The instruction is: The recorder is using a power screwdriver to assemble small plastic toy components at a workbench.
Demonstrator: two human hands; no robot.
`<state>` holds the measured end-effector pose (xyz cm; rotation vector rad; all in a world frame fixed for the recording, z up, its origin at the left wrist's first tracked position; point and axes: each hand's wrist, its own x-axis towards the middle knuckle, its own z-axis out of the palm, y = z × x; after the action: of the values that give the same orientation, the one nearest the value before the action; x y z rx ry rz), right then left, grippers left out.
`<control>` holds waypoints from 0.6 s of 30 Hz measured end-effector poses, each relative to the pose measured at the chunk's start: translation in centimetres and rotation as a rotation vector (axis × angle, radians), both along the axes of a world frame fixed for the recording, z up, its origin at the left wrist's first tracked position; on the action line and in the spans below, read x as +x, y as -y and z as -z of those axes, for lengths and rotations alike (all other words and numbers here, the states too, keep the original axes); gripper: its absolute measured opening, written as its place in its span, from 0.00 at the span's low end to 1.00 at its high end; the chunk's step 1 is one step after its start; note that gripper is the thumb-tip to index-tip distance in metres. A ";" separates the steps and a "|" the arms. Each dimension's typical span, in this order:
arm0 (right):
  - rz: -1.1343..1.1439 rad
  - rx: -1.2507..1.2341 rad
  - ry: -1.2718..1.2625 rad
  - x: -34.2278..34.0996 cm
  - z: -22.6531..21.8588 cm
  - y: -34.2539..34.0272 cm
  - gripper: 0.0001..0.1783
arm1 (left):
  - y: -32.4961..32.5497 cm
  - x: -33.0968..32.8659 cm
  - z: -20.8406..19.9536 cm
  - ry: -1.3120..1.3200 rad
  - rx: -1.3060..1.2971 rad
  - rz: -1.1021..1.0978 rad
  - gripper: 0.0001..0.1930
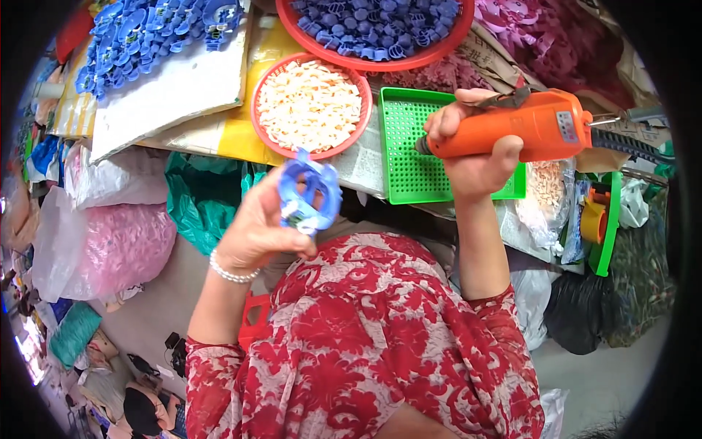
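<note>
Between the thumb and fingers of my left hand (257,228) is a blue plastic part (310,193) with openings through it. It is held up in front of my body, just below a round red basket (256,110) of small white and orange pieces. My right hand (475,164) is wrapped round an orange electric screwdriver (526,130), whose dark tip points left. The tool hangs over a green perforated tray (413,183) and hides part of it. A black coiled cord (632,146) runs from the tool's right end.
A larger red basin (292,33) of dark blue parts stands at the back. Several blue parts (139,44) lie on a white board (172,102) at the far left. Plastic bags (124,245) crowd the left side, and a green-edged tray (607,234) stands at the right.
</note>
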<state>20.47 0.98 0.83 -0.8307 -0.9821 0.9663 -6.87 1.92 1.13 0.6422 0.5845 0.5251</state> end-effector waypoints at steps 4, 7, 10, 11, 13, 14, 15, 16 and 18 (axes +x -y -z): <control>-0.012 -0.005 0.019 -0.5 0.6 -0.2 0.44 | 2.6 1.9 1.3 -0.090 -0.129 0.057 0.35; -0.005 0.002 0.028 -0.8 1.0 -0.5 0.44 | 3.5 3.1 1.9 -0.076 -0.145 0.061 0.28; 0.044 -0.004 0.046 -0.8 1.0 -0.6 0.44 | 3.4 4.1 2.3 -0.039 -0.151 0.042 0.27; 0.042 -0.004 0.047 -0.8 1.1 -0.6 0.44 | 3.3 4.3 2.4 -0.038 -0.151 0.041 0.27; 0.043 -0.010 0.036 -0.8 1.1 -0.6 0.44 | 3.2 4.5 2.4 -0.073 -0.139 0.025 0.27; 0.043 -0.011 0.037 -0.8 1.1 -0.6 0.44 | 3.1 4.5 2.4 -0.064 -0.143 0.031 0.25; 0.042 -0.006 0.050 -0.8 1.1 -0.6 0.44 | 3.2 4.6 2.3 -0.062 -0.144 0.030 0.25; 0.039 -0.001 0.063 -0.8 1.1 -0.7 0.44 | 3.2 4.8 2.1 -0.086 -0.109 -0.011 0.25; 0.036 0.013 0.048 -0.9 0.9 -0.6 0.45 | 3.4 5.0 2.4 -0.126 -0.058 -0.078 0.25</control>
<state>19.55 1.56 -0.12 -0.8613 -1.0104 0.9123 -1.86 -1.45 -1.23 0.6024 0.7436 0.5408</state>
